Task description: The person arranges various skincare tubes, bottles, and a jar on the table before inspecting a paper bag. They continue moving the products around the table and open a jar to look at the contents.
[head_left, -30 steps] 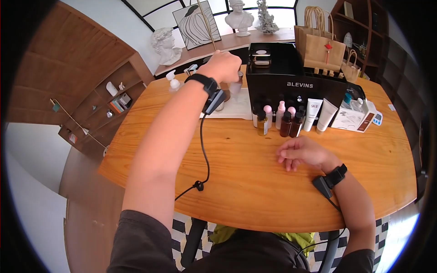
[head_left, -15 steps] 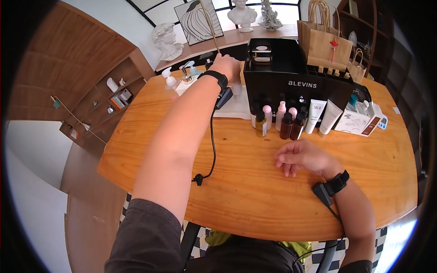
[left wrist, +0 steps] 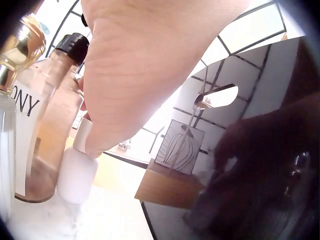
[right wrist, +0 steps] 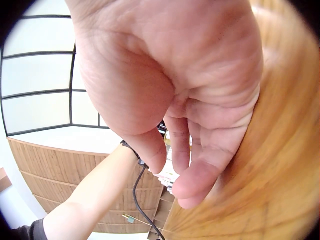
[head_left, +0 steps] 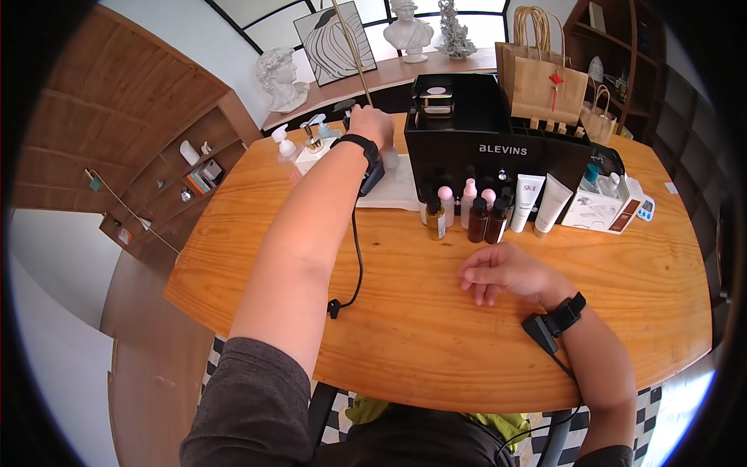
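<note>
My left hand point(head_left: 372, 128) reaches to the bottles left of the black BLEVINS box point(head_left: 459, 156). In the left wrist view its thumb and fingers point(left wrist: 95, 149) pinch the white cap of a small white bottle point(left wrist: 77, 175), upright on a pale surface. Beside that bottle stand a labelled amber bottle point(left wrist: 57, 120) with a black cap and a gold-topped clear one point(left wrist: 7, 130). My right hand point(head_left: 506, 272) rests on the wooden table, loosely curled and holding nothing; the right wrist view shows its palm point(right wrist: 200, 70) and bent fingers.
Several small bottles point(head_left: 477, 226) and two white tubes point(head_left: 529, 204) line the box's front. A white carton point(head_left: 595, 208) stands right of it, paper bags point(head_left: 548, 93) behind. Pump bottles point(head_left: 285, 152) stand at the far left. A black cable point(head_left: 359, 265) hangs from my left wrist.
My left wrist and forearm have shifted right relative to the table, uncovering the pump bottles. The head view has shifted slightly. My right hand stays in about the same place.
</note>
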{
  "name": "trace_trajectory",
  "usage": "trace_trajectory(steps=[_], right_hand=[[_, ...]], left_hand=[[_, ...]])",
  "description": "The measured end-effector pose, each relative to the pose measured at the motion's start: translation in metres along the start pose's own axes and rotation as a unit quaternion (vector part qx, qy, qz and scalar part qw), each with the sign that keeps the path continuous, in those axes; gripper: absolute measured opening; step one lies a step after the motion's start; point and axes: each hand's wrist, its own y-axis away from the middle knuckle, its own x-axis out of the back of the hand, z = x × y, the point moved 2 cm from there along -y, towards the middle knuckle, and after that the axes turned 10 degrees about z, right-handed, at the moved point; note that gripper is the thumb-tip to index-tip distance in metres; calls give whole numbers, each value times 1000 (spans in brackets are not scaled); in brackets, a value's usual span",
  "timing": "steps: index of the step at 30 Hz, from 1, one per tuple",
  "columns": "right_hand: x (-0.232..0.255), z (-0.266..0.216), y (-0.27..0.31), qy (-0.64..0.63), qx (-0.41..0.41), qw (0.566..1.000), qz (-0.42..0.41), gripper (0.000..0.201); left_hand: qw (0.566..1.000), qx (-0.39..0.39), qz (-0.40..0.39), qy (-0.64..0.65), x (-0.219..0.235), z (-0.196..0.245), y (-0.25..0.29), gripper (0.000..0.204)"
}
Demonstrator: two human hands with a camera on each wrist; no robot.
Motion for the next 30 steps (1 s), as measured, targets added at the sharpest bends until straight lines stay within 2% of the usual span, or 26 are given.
trace_trajectory(steps=[4,7,8,10,12,15,16,18,19,21,22,24,28,30], right_hand=[[-3,-2,2,13,2,1000,5,22],[-2,-1,1,10,6,1000,6,22],[-1,0,2,8,11,1000,1,22],[0,1,2,6,12,1000,13,23],[-1,1,0,24,15,1000,-2,23],[-1,3,1,23,22,999,3,23],[-1,4,1,29,26,999,3,24],[1,8,-1,27,25,999,6,22],[1,8,-1,24,24,999,7,23],[0,7,-1,25,28,999,8,24],[0,6,0,29,26,999,8,25],[-1,4,1,35,25,999,8,25],[-3,1,3,35,16,999,18,26],[-1,2,3,36,12,999,20,25]], left_hand=[[1000,6,-5,26,-1,0,5,47],[998,-3,62,11,-7,-2,9,49],[997,-3,76,31,6,-1,21,50],[985,-34,151,77,21,1,39,48],[947,-85,290,112,18,-2,51,44],[925,-135,337,111,50,2,90,34],[942,-122,296,104,63,3,103,33],[978,-79,160,105,91,9,131,31],[978,-85,161,103,93,14,142,31],[946,-51,94,305,95,20,163,39],[947,-51,98,303,94,26,173,39],[914,-64,176,361,85,44,186,54],[926,-60,175,328,75,62,189,70],[930,-54,121,342,67,69,183,75]])
